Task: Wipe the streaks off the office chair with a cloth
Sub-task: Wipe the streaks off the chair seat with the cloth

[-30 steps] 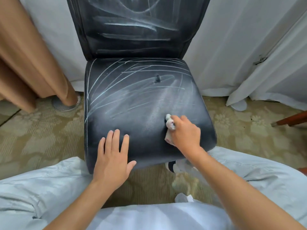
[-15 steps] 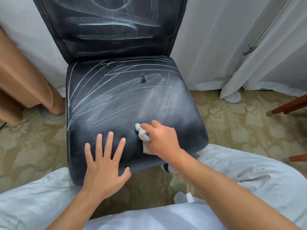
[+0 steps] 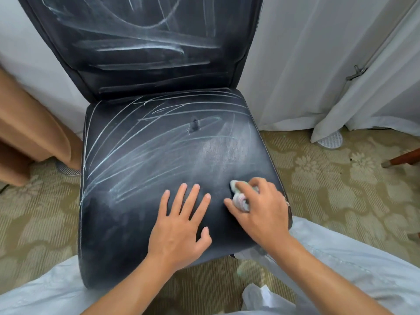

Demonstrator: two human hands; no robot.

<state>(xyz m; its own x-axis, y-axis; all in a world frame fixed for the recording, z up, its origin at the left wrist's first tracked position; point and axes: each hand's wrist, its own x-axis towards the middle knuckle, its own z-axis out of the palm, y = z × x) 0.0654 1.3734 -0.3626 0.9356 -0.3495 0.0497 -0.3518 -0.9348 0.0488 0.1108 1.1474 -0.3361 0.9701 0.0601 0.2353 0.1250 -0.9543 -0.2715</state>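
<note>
Nearest the viewer, pale blue-grey trousers (image 3: 354,264) cover both knees at the bottom corners, with a crumpled white tissue (image 3: 263,296) on the floor between them. Two bare forearms reach forward over the front of a black office chair (image 3: 141,223). The left hand (image 3: 179,230) lies flat on the seat near its front edge, fingers straight and spread, its grip wide and holding nothing. Just beside it, the right hand (image 3: 263,210) has its fingers curled in a tight grip round a small bunched cloth (image 3: 239,196), white with pale pink and green, pressed on the seat towards the front right corner. The seat area around both hands looks dark and mostly clean. Farther back and to the left, white chalky streaks (image 3: 127,153) sweep across the seat, and a small tear (image 3: 194,126) sits near its middle rear. Beyond, the upright backrest (image 3: 145,48) carries more smeared white streaks. Patterned beige carpet (image 3: 329,183) lies around the chair. White curtains (image 3: 318,64) hang behind on the right, a tan curtain (image 3: 29,130) on the left, and a wooden furniture leg (image 3: 402,159) shows at the right edge.
</note>
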